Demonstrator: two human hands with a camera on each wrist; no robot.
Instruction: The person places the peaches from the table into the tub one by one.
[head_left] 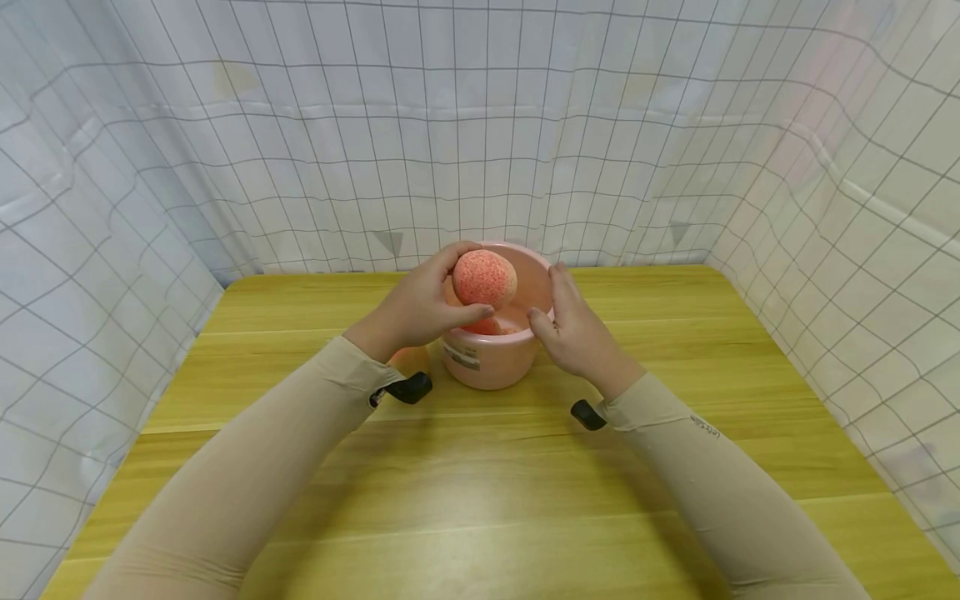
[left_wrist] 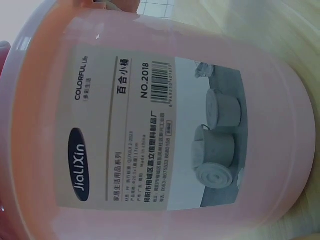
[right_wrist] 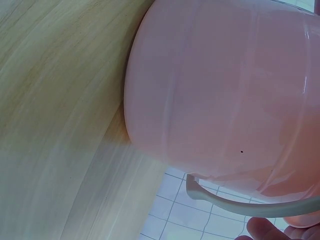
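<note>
A pink plastic bucket (head_left: 491, 364) stands upright on the table. Over its opening, my left hand (head_left: 423, 302) holds a rounded, coral-pink speckled piece that looks like a sponge (head_left: 483, 278), thumb below and fingers behind it. Another coral-coloured piece (head_left: 482, 326) shows inside the bucket, partly hidden by the thumb. At the bucket's right rim, my right hand (head_left: 573, 325) grips the edge. The left wrist view is filled by the bucket's printed label (left_wrist: 150, 135). In the right wrist view a pale handle (right_wrist: 240, 204) runs along the bucket's side.
An orange rounded object (head_left: 411, 360) sits left of the bucket, mostly hidden behind the left wrist. The wooden table (head_left: 480, 500) has white gridded curtains (head_left: 480, 125) at its back and sides. Black wrist straps (head_left: 588, 414) hang at both cuffs.
</note>
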